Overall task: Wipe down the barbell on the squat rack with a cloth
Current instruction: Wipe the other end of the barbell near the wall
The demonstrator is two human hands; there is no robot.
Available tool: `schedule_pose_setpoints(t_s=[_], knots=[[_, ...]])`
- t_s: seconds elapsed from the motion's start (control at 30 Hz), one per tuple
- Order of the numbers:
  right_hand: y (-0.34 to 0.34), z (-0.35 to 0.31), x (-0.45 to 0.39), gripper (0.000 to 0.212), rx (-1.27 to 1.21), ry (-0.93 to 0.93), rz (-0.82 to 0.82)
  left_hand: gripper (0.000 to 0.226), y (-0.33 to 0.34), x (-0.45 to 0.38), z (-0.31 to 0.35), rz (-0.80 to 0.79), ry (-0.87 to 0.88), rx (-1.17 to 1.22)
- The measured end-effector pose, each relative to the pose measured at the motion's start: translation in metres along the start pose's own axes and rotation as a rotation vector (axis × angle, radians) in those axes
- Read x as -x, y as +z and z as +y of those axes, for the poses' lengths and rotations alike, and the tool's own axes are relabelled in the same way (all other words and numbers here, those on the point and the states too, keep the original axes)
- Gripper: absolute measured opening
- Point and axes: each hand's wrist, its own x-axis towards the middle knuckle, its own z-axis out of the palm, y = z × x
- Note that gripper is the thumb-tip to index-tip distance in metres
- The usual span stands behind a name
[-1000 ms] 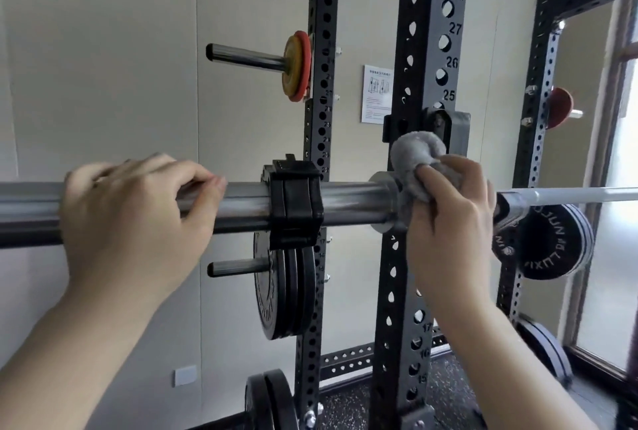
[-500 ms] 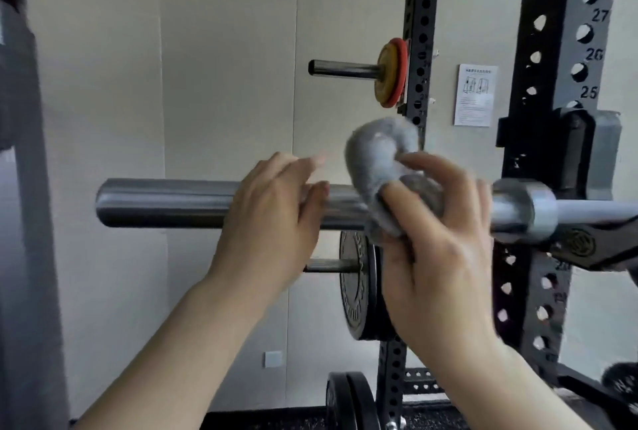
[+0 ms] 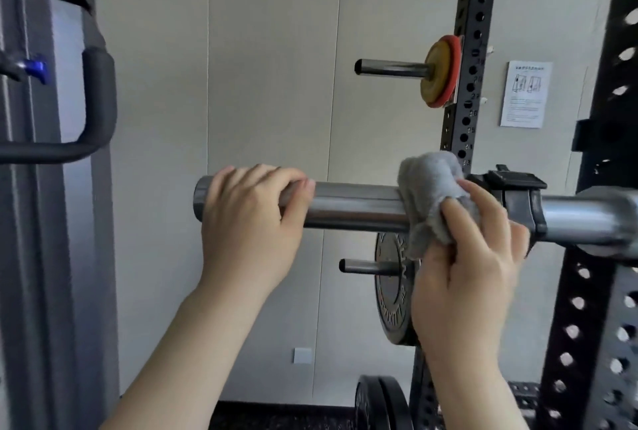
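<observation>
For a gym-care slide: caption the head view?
Right hand wipes the barbell sleeve with a grey cloth; left hand steadies its end.

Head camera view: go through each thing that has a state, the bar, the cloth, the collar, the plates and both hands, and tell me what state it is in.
Steel barbell sleeve: horizontal, no plates on it.
Grey terry cloth: bunched, wrapped over the sleeve.
Black clamp collar: on the sleeve, beside the cloth.
Left hand: grip curled over the sleeve end.
Right hand: grip on the cloth.
Yellow and red plates: stored on the upper peg.
</observation>
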Motion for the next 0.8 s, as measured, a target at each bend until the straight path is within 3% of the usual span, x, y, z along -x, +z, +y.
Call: schedule_pose_setpoints(t_s=[0.1,0.23,0.43,0.6,0.73,0.8], knots=[[0.009,-0.013,0.008,0.037,-0.002,0.052,0.041,0.038,0.002,-0.005,0.000,0.001,0.005,-0.043],[0.025,-0.032,0.025,0.043,0.005,-0.233,-0.169,0.042,0.004,-0.013,-0.001,-0.020,0.016,-0.127],[0.002,0.006,0.006,0.032,0.052,0.066,0.114,0.052,-0.001,-0.021,-0.001,-0.057,0.021,-0.232],[0.019,-0.014,0.040,0.034,0.082,-0.228,-0.105,0.050,0.000,-0.026,0.000,-0.070,-0.023,-0.201],[-0.002,0.012,0.012,0.035,0.040,0.046,0.074,0.035,0.001,-0.028,-0.005,-0.091,-0.040,-0.147],[-0.001,0.005,0.011,0.031,0.047,0.088,0.094,0.031,0.001,-0.026,-0.008,-0.078,-0.003,-0.152]])
